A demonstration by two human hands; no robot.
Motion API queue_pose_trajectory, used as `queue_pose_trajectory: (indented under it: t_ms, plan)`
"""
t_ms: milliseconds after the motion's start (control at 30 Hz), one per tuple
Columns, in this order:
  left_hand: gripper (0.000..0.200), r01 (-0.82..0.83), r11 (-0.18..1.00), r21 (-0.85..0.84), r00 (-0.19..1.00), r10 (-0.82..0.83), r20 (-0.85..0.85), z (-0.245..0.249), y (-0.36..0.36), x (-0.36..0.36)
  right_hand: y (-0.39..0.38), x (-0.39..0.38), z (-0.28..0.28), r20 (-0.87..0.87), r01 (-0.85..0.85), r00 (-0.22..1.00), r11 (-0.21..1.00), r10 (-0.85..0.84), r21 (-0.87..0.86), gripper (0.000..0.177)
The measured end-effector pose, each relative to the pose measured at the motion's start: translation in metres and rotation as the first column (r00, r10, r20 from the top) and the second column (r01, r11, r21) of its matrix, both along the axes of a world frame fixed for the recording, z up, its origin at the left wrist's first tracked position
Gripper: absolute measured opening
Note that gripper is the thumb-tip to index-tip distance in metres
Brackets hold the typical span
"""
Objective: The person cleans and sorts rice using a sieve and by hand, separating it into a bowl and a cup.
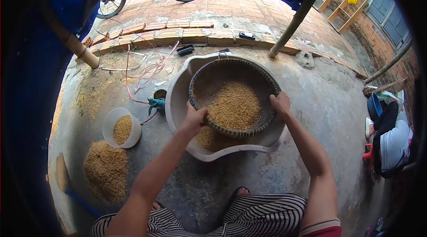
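Observation:
A round woven sieve [218, 63] with a dark bound rim is held level over a large white plastic basin [178, 94]. Unhusked grain [235, 106] lies heaped in the middle of the sieve. My left hand [195, 118] grips the rim at the lower left, its thumb over the edge. On the right side of the rim, my right hand [280, 103] is closed round it too. More grain [205, 138] shows in the bottom of the basin, partly hidden under the sieve.
To the left stand a white bucket [133, 132] with grain inside and a grain pile [104, 170] on the concrete. A blue-handled broom [82, 202] lies beyond. Bamboo posts [296, 19] flank the brick edging [169, 37]. Someone in white and black [393, 143] sits far right.

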State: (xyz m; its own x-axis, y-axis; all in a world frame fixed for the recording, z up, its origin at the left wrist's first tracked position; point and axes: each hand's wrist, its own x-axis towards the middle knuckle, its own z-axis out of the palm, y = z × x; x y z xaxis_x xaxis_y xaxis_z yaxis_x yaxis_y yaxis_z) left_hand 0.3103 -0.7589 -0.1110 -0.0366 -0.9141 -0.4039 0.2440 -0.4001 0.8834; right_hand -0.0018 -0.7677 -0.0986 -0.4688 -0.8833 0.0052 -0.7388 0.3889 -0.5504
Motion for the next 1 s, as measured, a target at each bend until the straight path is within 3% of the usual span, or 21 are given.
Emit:
queue_pose_trajectory:
  t_ms: [33, 100, 167, 233, 267, 300, 333, 367, 433, 467, 500, 567, 633, 700, 733, 767, 833, 900, 967, 1000]
  plan:
    - [0.064, -0.038, 0.999, -0.01, 0.999, 0.038, -0.01, -0.018, -0.001, -0.005, -0.001, -0.006, -0.003, -0.112, 0.076, 0.991, 0.995, -0.068, 0.062, 0.036]
    - [0.067, -0.074, 0.997, -0.005, 0.997, 0.074, -0.025, -0.046, -0.009, -0.005, 0.006, 0.001, 0.005, -0.139, 0.036, 0.99, 0.997, -0.026, 0.07, 0.039]
    - [0.074, -0.012, 0.996, -0.091, 0.998, 0.017, 0.061, -0.065, -0.019, 0.021, 0.009, 0.007, 0.004, -0.017, -0.111, 0.993, 0.981, 0.116, 0.161, 0.039]
    - [0.076, 0.006, 1.0, -0.025, 0.988, -0.002, 0.155, -0.058, -0.019, 0.027, 0.006, 0.008, -0.009, 0.066, -0.118, 0.992, 0.965, 0.106, 0.234, 0.038]
    - [0.076, 0.149, 0.989, 0.007, 0.932, -0.143, 0.333, -0.054, -0.02, 0.03, 0.006, 0.005, -0.019, 0.105, -0.121, 0.989, 0.967, 0.1, 0.223, 0.038]
    - [0.077, 0.278, 0.959, 0.064, 0.827, -0.272, 0.492, -0.046, -0.018, 0.033, 0.004, 0.002, -0.028, 0.141, -0.126, 0.985, 0.969, 0.097, 0.21, 0.038]
    - [0.08, 0.397, 0.918, -0.014, 0.664, -0.277, 0.695, -0.024, -0.008, 0.034, 0.005, 0.003, -0.036, 0.128, -0.164, 0.981, 0.972, 0.144, 0.168, 0.039]
    - [0.08, 0.375, 0.927, -0.016, 0.667, -0.258, 0.699, -0.015, -0.007, 0.04, 0.006, 0.003, -0.042, 0.131, -0.188, 0.977, 0.968, 0.167, 0.164, 0.039]
    - [0.08, 0.687, 0.708, -0.163, 0.23, 0.001, 0.973, 0.008, -0.005, 0.055, 0.008, 0.01, -0.049, 0.011, -0.126, 0.992, 0.974, 0.126, 0.19, 0.048]
    - [0.083, 0.726, 0.681, -0.095, 0.079, 0.055, 0.995, 0.024, -0.003, 0.064, 0.008, 0.013, -0.053, 0.019, -0.144, 0.99, 0.97, 0.143, 0.194, 0.048]
    - [0.083, 0.718, 0.69, -0.09, 0.075, 0.052, 0.996, 0.035, -0.002, 0.074, 0.01, 0.015, -0.051, 0.034, -0.137, 0.991, 0.971, 0.133, 0.196, 0.052]
    - [0.086, 0.735, 0.676, -0.055, -0.13, 0.22, 0.967, 0.045, -0.002, 0.1, 0.009, 0.012, -0.052, 0.047, -0.131, 0.991, 0.971, 0.124, 0.199, 0.058]
    - [0.09, 0.699, 0.713, -0.062, -0.069, 0.154, 0.986, 0.031, -0.008, 0.122, 0.005, 0.013, -0.056, 0.101, -0.118, 0.99, 0.963, 0.095, 0.243, 0.069]
    - [0.096, 0.527, 0.845, -0.087, 0.351, -0.123, 0.928, 0.003, -0.018, 0.137, 0.002, 0.022, -0.055, 0.168, -0.07, 0.985, 0.969, 0.029, 0.238, 0.07]
    - [0.104, 0.519, 0.843, -0.14, 0.436, -0.12, 0.892, -0.006, -0.022, 0.138, 0.0, 0.025, -0.054, 0.234, -0.016, 0.971, 0.971, -0.042, 0.239, 0.072]
    - [0.104, 0.516, 0.844, -0.147, 0.44, -0.114, 0.89, -0.017, -0.022, 0.139, -0.003, 0.028, -0.056, 0.229, -0.017, 0.973, 0.972, -0.038, 0.233, 0.072]
    - [0.111, 0.361, 0.932, -0.034, 0.645, -0.223, 0.731, -0.016, -0.012, 0.121, -0.006, 0.032, -0.063, 0.149, 0.025, 0.987, 0.965, -0.065, 0.261, 0.083]
    - [0.111, 0.321, 0.942, -0.1, 0.675, -0.153, 0.722, -0.024, -0.008, 0.113, 0.006, 0.049, -0.042, 0.044, 0.008, 0.999, 0.965, -0.021, 0.262, 0.082]
    - [0.107, 0.244, 0.969, -0.049, 0.821, -0.179, 0.542, -0.017, -0.008, 0.108, 0.011, 0.058, -0.03, -0.066, -0.021, 0.997, 0.964, 0.04, 0.264, 0.08]
    - [0.102, 0.29, 0.957, 0.012, 0.878, -0.271, 0.394, -0.012, -0.011, 0.112, 0.013, 0.059, -0.033, -0.094, -0.1, 0.987, 0.959, 0.129, 0.265, 0.077]
